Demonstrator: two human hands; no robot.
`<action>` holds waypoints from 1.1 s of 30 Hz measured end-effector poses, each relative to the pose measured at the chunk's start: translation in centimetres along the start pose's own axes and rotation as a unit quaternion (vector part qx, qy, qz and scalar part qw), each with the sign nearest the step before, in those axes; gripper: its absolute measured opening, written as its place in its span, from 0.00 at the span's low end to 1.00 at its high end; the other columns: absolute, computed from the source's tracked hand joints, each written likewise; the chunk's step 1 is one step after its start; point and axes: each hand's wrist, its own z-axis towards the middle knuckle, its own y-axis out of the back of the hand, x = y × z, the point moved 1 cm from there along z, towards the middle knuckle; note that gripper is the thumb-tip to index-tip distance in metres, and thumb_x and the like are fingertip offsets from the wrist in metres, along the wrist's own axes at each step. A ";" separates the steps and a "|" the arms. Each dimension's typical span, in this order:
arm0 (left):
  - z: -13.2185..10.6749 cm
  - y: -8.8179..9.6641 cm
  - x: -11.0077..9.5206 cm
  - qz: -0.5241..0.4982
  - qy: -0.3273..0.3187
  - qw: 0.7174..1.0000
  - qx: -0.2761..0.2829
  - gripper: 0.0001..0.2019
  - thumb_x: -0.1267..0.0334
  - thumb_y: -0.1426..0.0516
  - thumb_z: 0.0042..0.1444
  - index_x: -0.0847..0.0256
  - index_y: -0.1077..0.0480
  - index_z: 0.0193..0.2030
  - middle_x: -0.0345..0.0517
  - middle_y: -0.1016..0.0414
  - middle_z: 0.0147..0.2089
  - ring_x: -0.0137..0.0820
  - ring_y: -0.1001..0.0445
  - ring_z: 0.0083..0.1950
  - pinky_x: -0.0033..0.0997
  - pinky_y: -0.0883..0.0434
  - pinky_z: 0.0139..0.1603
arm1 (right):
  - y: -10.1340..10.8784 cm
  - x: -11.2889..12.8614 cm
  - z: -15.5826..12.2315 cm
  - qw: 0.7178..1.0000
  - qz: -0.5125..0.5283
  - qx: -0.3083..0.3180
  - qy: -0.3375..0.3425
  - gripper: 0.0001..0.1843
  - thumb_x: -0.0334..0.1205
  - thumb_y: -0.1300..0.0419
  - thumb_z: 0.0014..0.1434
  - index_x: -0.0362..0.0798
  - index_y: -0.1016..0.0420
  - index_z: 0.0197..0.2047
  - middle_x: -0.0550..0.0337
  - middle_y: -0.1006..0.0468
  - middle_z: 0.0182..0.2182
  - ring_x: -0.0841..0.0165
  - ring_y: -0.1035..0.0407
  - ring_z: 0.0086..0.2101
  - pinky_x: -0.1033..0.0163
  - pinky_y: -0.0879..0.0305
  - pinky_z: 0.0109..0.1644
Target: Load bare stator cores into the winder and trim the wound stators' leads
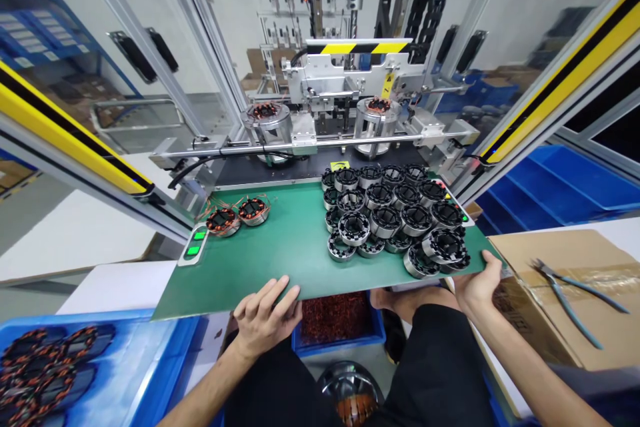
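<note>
My left hand point(263, 315) rests on the near edge of the green work mat point(287, 250), fingers spread and flat, holding nothing. My right hand point(477, 283) curls over the mat's near right corner, thumb on top. Just beyond that hand lies a pile of several bare black stator cores point(393, 213). Two stators wound with copper wire point(237, 215) sit at the mat's far left. Behind the mat, the machine holds one wound stator on its left fixture point(265, 115) and another on its right fixture point(379, 110).
A blue tray of wound stators point(50, 363) sits at the lower left. A blue bin of copper wire scraps point(337, 320) is under the mat's edge. Pliers point(573, 290) lie on a cardboard box point(565, 300) at right. Green buttons point(196, 243) flank the mat's left.
</note>
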 end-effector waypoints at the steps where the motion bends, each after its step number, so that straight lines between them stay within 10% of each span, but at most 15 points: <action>1: -0.1 0.0 0.0 0.000 0.001 1.000 0.000 0.28 0.59 0.26 0.62 0.46 0.21 0.68 0.41 0.10 0.51 0.39 0.19 0.53 0.42 0.32 0.56 | 0.0 0.0 0.0 1.000 0.002 0.000 0.001 0.15 0.48 0.37 0.59 0.51 0.20 0.47 0.61 0.12 0.47 0.63 0.20 0.53 0.65 0.18 0.52; 33: 0.5 0.1 -0.2 0.002 0.009 1.000 -0.001 0.16 0.62 0.28 0.62 0.47 0.18 0.56 0.41 0.09 0.50 0.37 0.17 0.52 0.42 0.31 0.53 | 0.1 -0.2 0.3 1.000 -0.016 -0.003 0.004 0.19 0.48 0.38 0.59 0.53 0.19 0.51 0.64 0.13 0.48 0.63 0.19 0.53 0.61 0.17 0.51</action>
